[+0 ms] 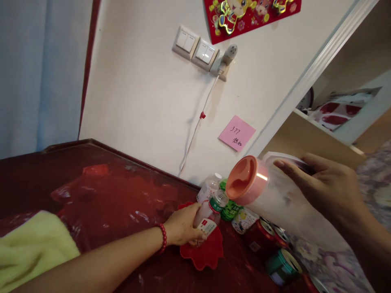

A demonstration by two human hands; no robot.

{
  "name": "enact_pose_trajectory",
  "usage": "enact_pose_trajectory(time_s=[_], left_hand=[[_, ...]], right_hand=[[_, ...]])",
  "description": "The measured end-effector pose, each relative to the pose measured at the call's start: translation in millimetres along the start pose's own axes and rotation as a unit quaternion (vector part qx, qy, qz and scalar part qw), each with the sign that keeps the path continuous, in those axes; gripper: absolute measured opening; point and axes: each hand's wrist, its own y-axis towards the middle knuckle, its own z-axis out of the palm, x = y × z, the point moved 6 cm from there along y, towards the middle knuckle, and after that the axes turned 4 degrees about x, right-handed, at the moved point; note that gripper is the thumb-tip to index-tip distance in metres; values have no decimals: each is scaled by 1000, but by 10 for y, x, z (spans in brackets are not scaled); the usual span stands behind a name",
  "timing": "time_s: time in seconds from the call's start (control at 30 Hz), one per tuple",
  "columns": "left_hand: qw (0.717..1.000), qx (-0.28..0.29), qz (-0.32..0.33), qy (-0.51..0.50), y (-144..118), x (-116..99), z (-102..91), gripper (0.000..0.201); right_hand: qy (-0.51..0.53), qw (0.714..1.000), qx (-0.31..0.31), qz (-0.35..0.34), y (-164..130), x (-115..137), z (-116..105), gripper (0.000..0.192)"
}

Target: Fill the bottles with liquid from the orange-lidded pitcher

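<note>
My left hand, with a red bead bracelet at the wrist, grips a small clear plastic bottle with a green-and-red label. The bottle has no cap and stands over a red scalloped dish on the dark red table. My right hand holds a translucent pitcher with a pink lid, tilted so that the lid points down-left, just above the bottle's mouth. No liquid stream can be made out.
Several bottles and cans crowd the table's right side against the wall. A yellow-green cloth lies at the front left. On the wall are switches, a plugged-in charger with a white cable and a pink sticky note.
</note>
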Motion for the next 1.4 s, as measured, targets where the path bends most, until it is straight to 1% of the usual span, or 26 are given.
enact_pose_trajectory(time_s=[0.23, 0.37, 0.63, 0.8, 0.97, 1.13, 1.3, 1.4], left_hand=[[1000, 3, -4, 4, -9, -7, -3, 63], [1000, -6, 7, 3, -9, -1, 1, 61], [1000, -13, 10, 2, 2, 29, 22, 61], [1000, -3, 12, -11, 12, 55, 51, 64], [1000, -19, 19, -3, 10, 51, 36, 63], [1000, -5, 8, -15, 10, 52, 48, 64], [1000, 2, -1, -3, 6, 57, 50, 67], [1000, 3, 2, -9, 6, 57, 49, 65]], right_hand=[[-4, 1000, 7, 1, 8, 5, 2, 57], [-1, 1000, 15, 7, 3, 23, 1, 55], [-3, 1000, 18, 14, 9, 30, 6, 56], [-2, 1000, 18, 12, 16, 39, 17, 56], [-8, 1000, 23, 14, 22, 42, 29, 54], [-11, 999, 28, 11, 22, 35, 34, 55], [-13, 999, 36, 18, 26, 35, 36, 54], [-13, 999, 39, 22, 38, 49, 36, 54]])
